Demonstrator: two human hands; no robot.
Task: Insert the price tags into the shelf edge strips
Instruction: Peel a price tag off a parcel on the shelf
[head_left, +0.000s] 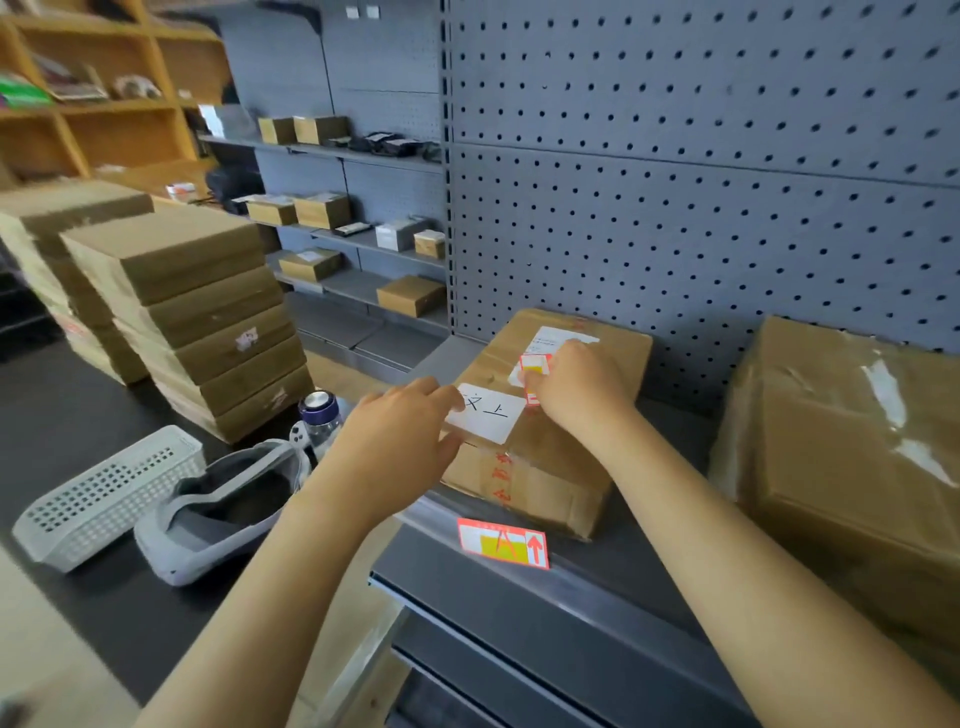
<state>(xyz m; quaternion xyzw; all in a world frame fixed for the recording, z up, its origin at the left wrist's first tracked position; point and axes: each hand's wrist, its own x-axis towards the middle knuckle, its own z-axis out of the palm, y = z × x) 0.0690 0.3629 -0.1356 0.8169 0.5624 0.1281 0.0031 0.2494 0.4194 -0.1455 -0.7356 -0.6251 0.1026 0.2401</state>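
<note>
Left hand (402, 431) pinches white rounded card (487, 414); right hand (576, 389) pinches red-yellow price tags (535, 370) atop taped cardboard box (545, 467). Perforated white basket (104, 499) left of hands.

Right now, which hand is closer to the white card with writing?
Left. The left hand pinches the white card at its left edge; the right hand is beside it, holding red price tags.

To your left, a white perforated basket (111, 496) sits beside a grey headset (218, 512) and a capped bottle (320, 418). Stacked cardboard boxes (192, 317) stand behind them.
</note>
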